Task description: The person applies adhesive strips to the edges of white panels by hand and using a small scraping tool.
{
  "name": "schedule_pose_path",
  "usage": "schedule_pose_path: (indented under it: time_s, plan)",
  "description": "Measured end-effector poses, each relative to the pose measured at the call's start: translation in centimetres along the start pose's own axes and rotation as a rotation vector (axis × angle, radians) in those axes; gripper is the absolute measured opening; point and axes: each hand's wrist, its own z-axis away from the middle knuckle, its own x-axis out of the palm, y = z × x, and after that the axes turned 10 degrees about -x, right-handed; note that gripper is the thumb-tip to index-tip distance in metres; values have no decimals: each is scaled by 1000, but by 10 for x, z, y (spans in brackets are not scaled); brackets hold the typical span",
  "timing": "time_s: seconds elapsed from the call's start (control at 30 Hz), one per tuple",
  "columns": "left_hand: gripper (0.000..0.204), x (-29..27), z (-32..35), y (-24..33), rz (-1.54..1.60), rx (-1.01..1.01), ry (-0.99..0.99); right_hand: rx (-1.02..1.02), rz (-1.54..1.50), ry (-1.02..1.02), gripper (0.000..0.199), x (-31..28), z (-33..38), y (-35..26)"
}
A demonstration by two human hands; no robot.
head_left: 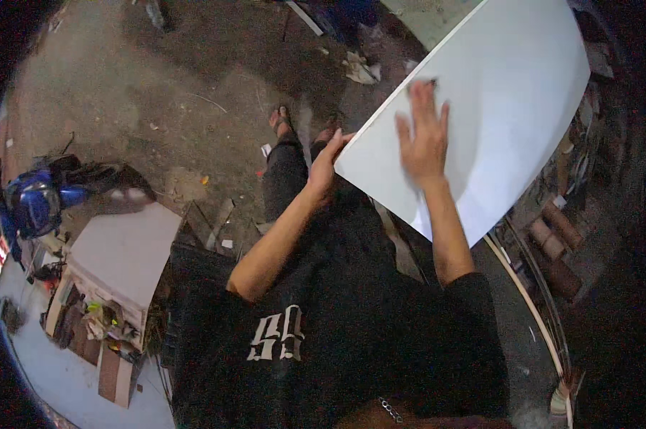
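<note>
A large white panel [502, 107] with a pale edge strip lies tilted across the right of the view. At its near left corner my left hand [324, 168] grips the edge, the fingers partly hidden behind the panel. My right hand [424, 139] rests over the white face with its fingers stretched out, slightly smeared by motion. A small dark spot shows at its fingertips; I cannot make out what it is.
Scraps litter the brown floor [194, 121]. At left stand a light board [126, 247], a blue machine or bag [37, 204] and an open box of odds and ends [98, 322]. Brown rolls [555, 232] and a long thin strip [527, 297] lie at right.
</note>
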Motion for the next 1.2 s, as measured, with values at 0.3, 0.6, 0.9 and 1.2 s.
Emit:
schedule_pose_path:
  time_s: [0.3,0.6,0.9,1.2]
  plan:
    - [53,-26,-25,-19,-37,-190,-24,1,1,-160,61,4,-4,-4]
    - [58,-21,-10,-1,-220,-69,-34,144,-33,-56,58,14,-18,-4]
    - [52,-28,-18,-10,-199,-150,-97,168,-42,-77,59,3,-28,-3]
    - [49,-35,-16,-9,-256,-14,-139,224,-63,-82,58,5,-38,-1]
